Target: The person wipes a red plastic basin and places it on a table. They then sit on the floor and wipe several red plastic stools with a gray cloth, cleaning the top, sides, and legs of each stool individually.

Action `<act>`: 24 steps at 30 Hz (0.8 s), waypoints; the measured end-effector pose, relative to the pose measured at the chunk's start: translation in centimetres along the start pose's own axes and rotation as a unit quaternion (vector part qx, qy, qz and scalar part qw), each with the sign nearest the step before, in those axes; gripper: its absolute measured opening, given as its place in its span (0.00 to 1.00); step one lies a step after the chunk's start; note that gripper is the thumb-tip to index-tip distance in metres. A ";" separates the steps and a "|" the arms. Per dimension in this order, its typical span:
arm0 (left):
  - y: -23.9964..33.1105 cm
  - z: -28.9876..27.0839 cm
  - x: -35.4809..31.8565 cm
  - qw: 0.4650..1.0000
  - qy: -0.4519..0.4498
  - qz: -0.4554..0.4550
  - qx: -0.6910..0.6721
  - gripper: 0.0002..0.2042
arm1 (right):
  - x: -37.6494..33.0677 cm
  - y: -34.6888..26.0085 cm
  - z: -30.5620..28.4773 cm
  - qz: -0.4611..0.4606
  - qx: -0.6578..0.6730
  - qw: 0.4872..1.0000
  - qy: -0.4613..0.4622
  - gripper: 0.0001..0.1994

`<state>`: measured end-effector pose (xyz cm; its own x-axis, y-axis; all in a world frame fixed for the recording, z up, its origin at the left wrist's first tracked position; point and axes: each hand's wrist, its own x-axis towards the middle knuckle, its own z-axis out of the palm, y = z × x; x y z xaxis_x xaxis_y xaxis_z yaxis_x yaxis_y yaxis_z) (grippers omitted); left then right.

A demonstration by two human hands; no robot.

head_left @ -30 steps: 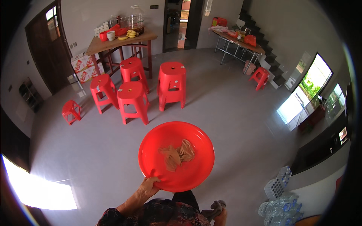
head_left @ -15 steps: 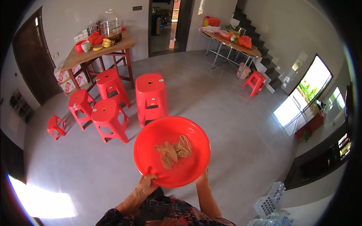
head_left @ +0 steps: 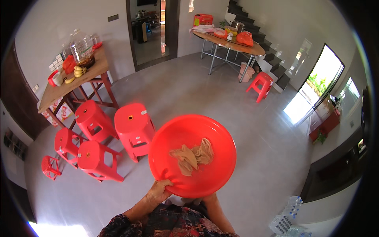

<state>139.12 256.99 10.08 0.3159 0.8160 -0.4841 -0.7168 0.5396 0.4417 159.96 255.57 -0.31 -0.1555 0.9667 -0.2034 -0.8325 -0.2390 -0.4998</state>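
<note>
In front of me I carry a round red plastic basin (head_left: 221, 170), roughly level. A crumpled tan cloth (head_left: 189, 158) lies in it, perhaps with some water around it. My left hand (head_left: 160, 190) grips the rim at the near left, thumb over the edge and fingers underneath. At the near right, my right hand (head_left: 210, 198) supports the basin from below; its fingers are hidden by the basin. Just beyond the basin's left side stands a tall red plastic stool (head_left: 132, 122).
More red stools (head_left: 92, 156) stand at the left by a wooden table (head_left: 89, 73) with bananas and a large clear jar. A folding-leg table (head_left: 252, 49) holds bags and pots, with a red stool (head_left: 260, 85) near it. Plastic bottles (head_left: 286, 219) lie at the lower right.
My view has turned, and the stools and wooden table now appear further left and the stools lower. Both hands keep holding the basin, which sits slightly further right in view.
</note>
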 end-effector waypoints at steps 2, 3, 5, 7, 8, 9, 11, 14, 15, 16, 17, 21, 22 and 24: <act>0.8 2.2 3.7 1.000 -0.006 -0.007 -0.004 0.30 | 5.1 -5.0 -1.1 -0.046 0.033 0.998 0.010 0.25; 1.1 3.2 5.2 1.000 -0.018 0.000 -0.001 0.31 | 7.5 -7.2 -1.6 -0.068 0.044 0.997 0.008 0.25; 1.2 4.7 8.8 0.999 -0.019 -0.046 -0.004 0.31 | 11.7 -11.1 -3.0 -0.094 0.053 0.994 0.013 0.25; 1.3 7.4 12.9 0.998 -0.023 -0.061 -0.015 0.32 | 15.6 -14.9 -4.0 -0.110 0.052 0.993 0.010 0.25; 1.2 9.0 14.5 0.998 -0.020 -0.050 -0.026 0.32 | 17.6 -16.4 -4.2 -0.106 0.054 0.993 0.004 0.25; 1.2 10.6 16.2 0.998 -0.017 -0.039 -0.037 0.31 | 19.8 -17.6 -4.3 -0.099 0.056 0.994 -0.003 0.25; 1.9 14.0 19.5 0.999 -0.009 -0.026 -0.040 0.31 | 23.9 -19.3 -4.3 -0.078 0.054 0.995 -0.019 0.25; 3.2 18.4 24.9 0.999 0.006 0.028 -0.032 0.31 | 29.4 -20.7 -4.0 -0.034 0.057 0.997 -0.042 0.24; 3.8 19.6 26.6 0.998 0.012 0.054 -0.026 0.31 | 31.1 -20.8 -3.9 -0.016 0.064 0.997 -0.047 0.24; 4.3 20.6 28.5 0.998 0.013 0.059 -0.034 0.31 | 32.6 -21.1 -4.0 0.004 0.066 0.996 -0.052 0.24; 5.0 21.4 30.3 0.997 0.014 0.064 -0.042 0.30 | 34.0 -21.5 -4.1 0.021 0.071 0.996 -0.056 0.24; 7.8 23.9 37.2 0.995 0.010 0.091 -0.036 0.29 | 39.7 -23.6 -6.0 0.083 0.091 0.991 -0.051 0.24; 8.7 24.1 39.2 0.995 0.013 0.092 -0.027 0.29 | 41.3 -24.4 -6.3 0.086 0.097 0.990 -0.047 0.24; 10.1 23.7 43.5 0.996 0.029 0.087 -0.012 0.29 | 44.2 -26.3 -7.5 0.077 0.108 0.991 -0.020 0.23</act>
<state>160.36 302.79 11.36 0.1509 0.8828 -0.4449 -0.7725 0.3861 0.5042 178.96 303.89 -2.49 -0.3063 0.9245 -0.2271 -0.8912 -0.3623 -0.2731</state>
